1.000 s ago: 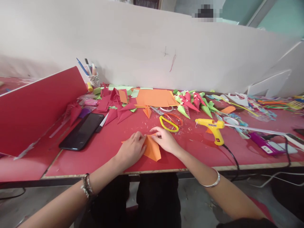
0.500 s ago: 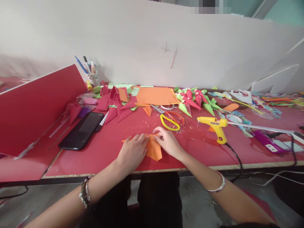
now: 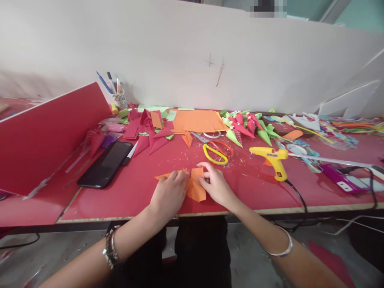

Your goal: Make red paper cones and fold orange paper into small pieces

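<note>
A folded piece of orange paper [image 3: 196, 187] lies near the front edge of the red table, a pointed corner sticking out to the left. My left hand [image 3: 171, 190] presses down on it with fingers bent and close together, hiding its middle. At the paper's right side, my right hand [image 3: 216, 185] grips the edge between thumb and fingers, the index finger reaching out above. Just beyond are scissors [image 3: 215, 155] with yellow and orange handles. A small folded orange paper piece [image 3: 187, 139] lies behind them.
To the right lies a yellow glue gun [image 3: 271, 158] with its cable over the edge. A black phone [image 3: 105, 165] is on the left beside a red board [image 3: 51, 136]. Red paper cones [image 3: 156, 140], orange sheets [image 3: 195, 120] and red-green cones [image 3: 240, 126] line the back.
My right hand has shifted slightly right, its fingers now further from my left hand, and more of the orange paper shows between them. The left hand stays on the paper.
</note>
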Tool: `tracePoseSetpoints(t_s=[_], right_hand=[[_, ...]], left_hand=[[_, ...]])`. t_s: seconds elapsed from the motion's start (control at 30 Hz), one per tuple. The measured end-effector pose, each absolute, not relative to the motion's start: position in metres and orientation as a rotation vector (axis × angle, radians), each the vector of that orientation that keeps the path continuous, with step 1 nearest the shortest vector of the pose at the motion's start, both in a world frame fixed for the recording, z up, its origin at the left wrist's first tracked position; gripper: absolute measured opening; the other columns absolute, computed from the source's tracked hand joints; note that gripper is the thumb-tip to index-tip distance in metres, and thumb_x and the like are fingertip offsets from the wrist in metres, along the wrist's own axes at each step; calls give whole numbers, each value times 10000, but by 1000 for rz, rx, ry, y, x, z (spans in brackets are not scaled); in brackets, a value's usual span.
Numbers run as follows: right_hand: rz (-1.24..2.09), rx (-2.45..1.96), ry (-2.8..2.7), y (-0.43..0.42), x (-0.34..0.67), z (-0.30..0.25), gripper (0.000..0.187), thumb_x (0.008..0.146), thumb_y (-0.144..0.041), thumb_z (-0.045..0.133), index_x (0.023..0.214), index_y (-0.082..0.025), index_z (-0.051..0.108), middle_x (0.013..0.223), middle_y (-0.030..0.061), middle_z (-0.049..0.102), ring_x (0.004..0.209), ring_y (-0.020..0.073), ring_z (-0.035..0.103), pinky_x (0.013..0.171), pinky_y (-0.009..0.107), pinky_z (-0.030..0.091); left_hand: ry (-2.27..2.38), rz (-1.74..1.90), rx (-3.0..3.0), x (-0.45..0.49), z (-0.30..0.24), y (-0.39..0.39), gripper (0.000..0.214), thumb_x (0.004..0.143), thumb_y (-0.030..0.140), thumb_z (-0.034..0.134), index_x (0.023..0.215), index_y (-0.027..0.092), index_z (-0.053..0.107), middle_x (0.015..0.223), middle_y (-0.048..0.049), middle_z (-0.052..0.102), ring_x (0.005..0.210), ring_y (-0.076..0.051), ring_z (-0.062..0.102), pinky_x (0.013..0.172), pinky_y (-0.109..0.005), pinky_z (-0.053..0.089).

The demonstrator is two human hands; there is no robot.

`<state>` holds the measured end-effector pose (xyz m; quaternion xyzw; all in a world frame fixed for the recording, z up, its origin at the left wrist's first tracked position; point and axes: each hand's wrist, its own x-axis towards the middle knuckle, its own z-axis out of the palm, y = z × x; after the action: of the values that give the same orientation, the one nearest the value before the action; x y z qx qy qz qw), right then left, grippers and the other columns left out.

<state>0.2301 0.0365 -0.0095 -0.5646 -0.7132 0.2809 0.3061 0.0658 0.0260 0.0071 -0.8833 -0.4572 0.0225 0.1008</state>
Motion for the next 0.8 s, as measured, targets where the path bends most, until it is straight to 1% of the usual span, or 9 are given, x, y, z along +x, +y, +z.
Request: tracePoseSetpoints(t_s=[0.07, 0.17, 0.27, 0.4, 0.6, 0.7, 0.8], right_hand=[[722, -1505, -1879, 35, 232, -10, 282, 791, -174, 428, 1072, -197, 428, 489, -85, 459, 484, 114, 454, 585, 253, 376], [734, -1525, -1836, 32, 232, -8, 318, 788, -222, 460, 1102, -190, 419, 510, -76, 481, 509, 124, 484, 607, 274, 393], [762, -1538, -1808, 29, 232, -6, 417, 769, -278, 510, 1165, -205, 399, 579, -51, 524, 576, 142, 528, 645, 302, 409], [789, -1539, -1878, 24, 231, -6, 473, 783, -220, 481, 1238, -193, 358, 544, -65, 488, 573, 143, 521, 702, 338, 407], [608, -1591, -1952, 18, 233, -8, 471, 796, -179, 448, 1255, -190, 343, 517, -78, 473, 592, 136, 509, 851, 392, 328], [549, -1611, -1962, 13, 237, -11, 470, 801, -176, 436, 1261, -185, 339, 495, -85, 451, 574, 133, 503, 886, 387, 297], [484, -1639, -1961, 8, 243, -14, 462, 794, -163, 434, 1249, -188, 357, 492, -88, 447, 540, 127, 495, 907, 392, 278]], left_hand=[[-1353, 60, -2639, 65, 10, 23, 412, 861, 268, 409, 1263, 178, 432, 1096, -97, 539, 909, -216, 507, 702, -333, 472], [-1346, 54, -2655, 63, 12, 15, 398, 853, 311, 429, 1242, 235, 460, 1103, -90, 529, 928, -231, 499, 727, -335, 464], [-1326, 57, -2647, 61, 12, 9, 403, 858, 331, 407, 1243, 225, 464, 1121, -113, 518, 948, -256, 485, 745, -355, 455], [-1332, 54, -2654, 60, 10, 8, 435, 858, 352, 393, 1272, 223, 429, 1142, -124, 507, 958, -268, 473, 762, -373, 451], [-1339, 128, -2690, 60, 15, 8, 438, 858, 372, 392, 1289, 298, 394, 1179, -133, 492, 1002, -297, 472, 729, -370, 459], [-1320, 152, -2748, 58, 18, 6, 448, 847, 405, 409, 1290, 358, 371, 1248, -140, 447, 1065, -331, 447, 761, -407, 452], [-1339, 162, -2803, 55, 18, 4, 506, 818, 456, 446, 1304, 392, 321, 1305, -143, 392, 1114, -361, 416, 782, -448, 446]])
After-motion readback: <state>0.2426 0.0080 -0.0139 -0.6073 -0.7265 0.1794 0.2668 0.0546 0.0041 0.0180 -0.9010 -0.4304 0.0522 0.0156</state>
